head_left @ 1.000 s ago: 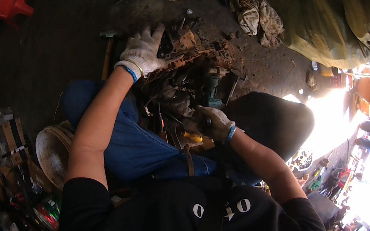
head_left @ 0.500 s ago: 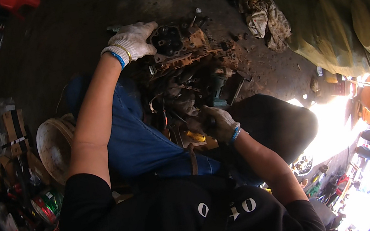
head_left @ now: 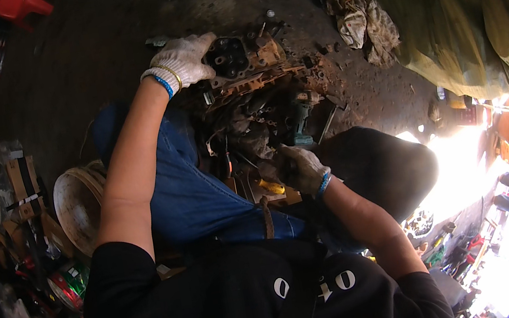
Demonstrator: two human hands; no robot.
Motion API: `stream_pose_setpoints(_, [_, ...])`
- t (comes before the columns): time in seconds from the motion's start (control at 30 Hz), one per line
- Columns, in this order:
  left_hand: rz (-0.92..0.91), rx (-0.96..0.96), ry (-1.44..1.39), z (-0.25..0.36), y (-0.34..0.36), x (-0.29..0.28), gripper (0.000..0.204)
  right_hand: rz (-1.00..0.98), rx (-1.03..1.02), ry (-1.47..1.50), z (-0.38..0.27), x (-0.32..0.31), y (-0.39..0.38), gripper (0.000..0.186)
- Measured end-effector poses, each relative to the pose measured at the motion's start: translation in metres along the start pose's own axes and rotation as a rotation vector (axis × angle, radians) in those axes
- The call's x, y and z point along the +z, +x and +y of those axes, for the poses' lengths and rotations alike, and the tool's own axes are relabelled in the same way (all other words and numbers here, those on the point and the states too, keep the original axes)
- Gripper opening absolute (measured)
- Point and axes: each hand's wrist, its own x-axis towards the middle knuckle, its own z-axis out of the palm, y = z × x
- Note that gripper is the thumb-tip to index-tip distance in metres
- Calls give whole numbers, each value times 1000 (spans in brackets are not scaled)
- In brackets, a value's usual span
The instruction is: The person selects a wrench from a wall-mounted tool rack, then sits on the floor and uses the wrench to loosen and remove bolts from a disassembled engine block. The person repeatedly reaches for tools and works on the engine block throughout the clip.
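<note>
My left hand [head_left: 182, 62], in a white knitted glove, grips the left edge of a rusty, greasy engine block [head_left: 266, 52] with a dark round-cornered opening. Its thumb and fingers lie on either side of that edge. Lower down, my right hand [head_left: 303, 169] wears a soiled glove and is closed; what dark thing lies in it, if any, I cannot make out. Just beyond the right hand stands a teal power tool [head_left: 302, 127]. A yellow-handled tool [head_left: 271, 187] lies to its left, close to my knees. Dark greasy parts fill the shadow below the block.
A stained rag [head_left: 369, 26] and an olive cloth cover [head_left: 452, 30] lie at the right. A white bucket [head_left: 76, 209] sits by my left leg. A red stool [head_left: 23, 8] stands far left. Clutter and cardboard [head_left: 24, 187] line the left side; sunlight glares at lower right.
</note>
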Motion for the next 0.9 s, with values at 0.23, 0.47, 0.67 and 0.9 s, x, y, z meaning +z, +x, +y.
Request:
stream_pose_setpoints(0.23, [7, 18, 43, 5, -1, -3, 76, 167, 201, 178, -4, 6, 0, 20])
stream_pose_setpoints(0.47, [-5, -1, 34, 6, 1, 1, 82, 226, 224, 204, -3, 9, 4, 20])
stream_pose_setpoints(0.67, [21, 1, 24, 6, -1, 2, 83, 231, 244, 239, 4, 2, 9, 17])
stream_pose_setpoints(0.9, [12, -1, 32, 6, -1, 2, 83, 219, 244, 236, 7, -2, 15, 19])
